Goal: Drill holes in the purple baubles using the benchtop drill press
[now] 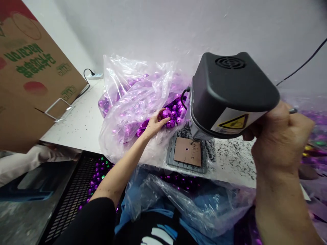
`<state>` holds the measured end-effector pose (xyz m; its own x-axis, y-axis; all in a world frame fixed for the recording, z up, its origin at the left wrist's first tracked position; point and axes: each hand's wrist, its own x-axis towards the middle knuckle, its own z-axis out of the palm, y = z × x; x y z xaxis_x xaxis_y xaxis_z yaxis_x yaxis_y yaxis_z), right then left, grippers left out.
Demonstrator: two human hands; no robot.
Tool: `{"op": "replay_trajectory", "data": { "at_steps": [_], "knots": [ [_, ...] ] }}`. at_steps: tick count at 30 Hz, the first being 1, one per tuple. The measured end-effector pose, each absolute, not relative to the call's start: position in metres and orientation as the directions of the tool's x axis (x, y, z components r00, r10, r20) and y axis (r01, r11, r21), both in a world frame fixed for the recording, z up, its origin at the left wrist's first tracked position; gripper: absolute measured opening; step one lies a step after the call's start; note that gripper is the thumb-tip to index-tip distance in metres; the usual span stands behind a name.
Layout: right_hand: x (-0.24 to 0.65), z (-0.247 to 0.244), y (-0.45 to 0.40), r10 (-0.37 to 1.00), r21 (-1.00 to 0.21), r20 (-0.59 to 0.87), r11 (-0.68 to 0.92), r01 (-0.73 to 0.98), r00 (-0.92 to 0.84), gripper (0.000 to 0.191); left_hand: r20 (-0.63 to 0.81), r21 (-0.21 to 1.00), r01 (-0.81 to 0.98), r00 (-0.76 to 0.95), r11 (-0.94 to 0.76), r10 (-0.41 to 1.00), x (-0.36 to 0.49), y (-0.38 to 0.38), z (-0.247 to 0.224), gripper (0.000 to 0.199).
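Note:
My left hand (pixel 154 125) reaches into a clear plastic bag (pixel 125 120) of shiny purple balls, its thumb and fingers closed around one faceted purple ball (pixel 167 113). To the right stands a small bench drill press (pixel 230 92) with a black housing and a yellow warning label. My right hand (pixel 281 127) is wrapped around the drill press's lever handle (pixel 293 111); only the tip of it shows, the rest being hidden by fingers and housing. Under the drill head, a brown square board (pixel 184 154) with a small hole lies on the grey base (pixel 170 162).
Black shavings (pixel 235 154) litter the white table (pixel 94 134). A printed cardboard box (pixel 33 78) stands at left, near a power strip (pixel 95 76). Below are a black crate (pixel 67 190) and clear plastic (pixel 189 200) across my lap. More purple balls (pixel 313 119) lie at right.

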<state>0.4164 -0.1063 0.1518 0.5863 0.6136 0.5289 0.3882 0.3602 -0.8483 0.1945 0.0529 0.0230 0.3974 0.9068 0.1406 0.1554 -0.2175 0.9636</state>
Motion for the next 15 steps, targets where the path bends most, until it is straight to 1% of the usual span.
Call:
{"op": "replay_trajectory", "data": {
  "at_steps": [1,2,3,5,7,9,11,13,15],
  "knots": [
    [0.417,0.152,-0.105,0.611,-0.847,0.531,0.362,0.390,0.587,0.039,0.073,0.997,-0.012,0.455,-0.076,0.888,0.190,0.042,0.023,0.049],
    [0.417,0.152,-0.105,0.607,-0.845,0.534,0.365,0.390,0.589,0.040,0.000,0.986,-0.143,0.526,0.088,0.850,0.187,0.031,0.022,0.046],
    [0.417,0.151,-0.104,0.605,-0.844,0.536,0.368,0.390,0.589,0.039,-0.068,0.940,-0.229,0.597,0.252,0.799,0.184,0.020,0.020,0.043],
    [0.418,0.151,-0.102,0.605,-0.845,0.534,0.368,0.387,0.590,0.039,-0.165,0.812,-0.302,0.701,0.499,0.694,0.182,0.003,0.013,0.037],
    [0.419,0.151,-0.101,0.606,-0.848,0.530,0.361,0.389,0.594,0.040,-0.217,0.716,-0.310,0.753,0.626,0.621,0.184,-0.010,0.005,0.036],
    [0.419,0.152,-0.101,0.615,-0.854,0.520,0.352,0.383,0.593,0.041,-0.242,0.678,-0.295,0.775,0.673,0.584,0.188,-0.017,-0.001,0.040],
    [0.420,0.153,-0.100,0.627,-0.860,0.509,0.349,0.372,0.589,0.041,-0.258,0.686,-0.268,0.780,0.676,0.571,0.192,-0.022,-0.004,0.046],
    [0.420,0.155,-0.099,0.634,-0.866,0.499,0.351,0.355,0.591,0.042,-0.265,0.757,-0.226,0.752,0.614,0.604,0.197,-0.027,-0.004,0.051],
    [0.421,0.155,-0.096,0.628,-0.866,0.501,0.354,0.354,0.596,0.045,-0.229,0.883,-0.158,0.675,0.441,0.701,0.201,-0.032,-0.004,0.052]
  ]
}}
